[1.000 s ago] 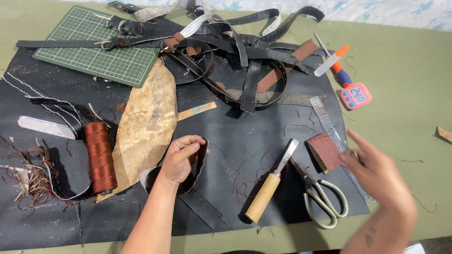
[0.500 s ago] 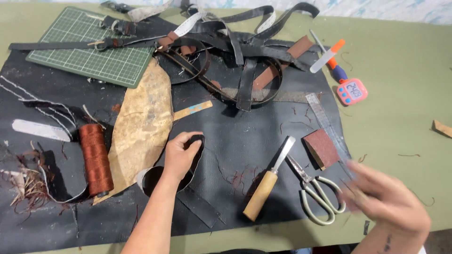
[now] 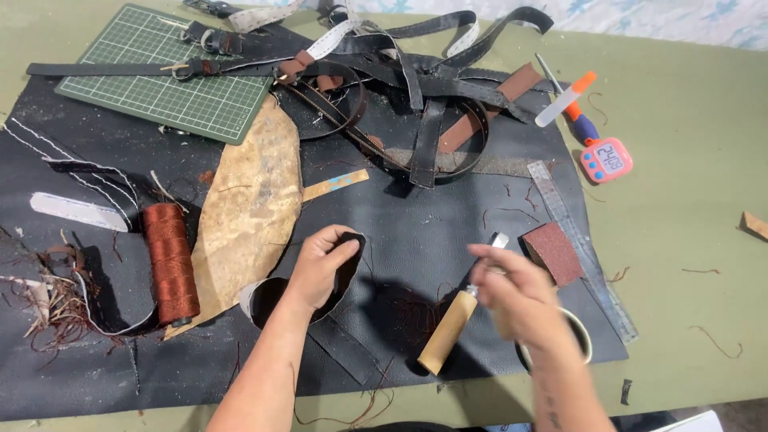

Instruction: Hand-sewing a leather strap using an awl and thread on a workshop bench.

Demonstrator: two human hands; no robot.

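Observation:
My left hand pinches the edge of a curved black leather piece that lies on a large black leather sheet. My right hand, blurred, hovers with loose fingers over the metal end of a wooden-handled cutting tool. I cannot tell whether it touches the tool. The hand covers most of a pair of scissors; only one handle ring shows. A brown sanding block sits just right of my fingers.
A spool of rust-brown thread and a tan leather piece lie to the left. A green cutting mat and tangled black and brown straps fill the back. A metal ruler, pink timer and orange-tipped knife lie to the right.
My right hand has swept left from the table's right side, over the scissors, to the wooden-handled tool. My left hand has stayed on the black leather piece.

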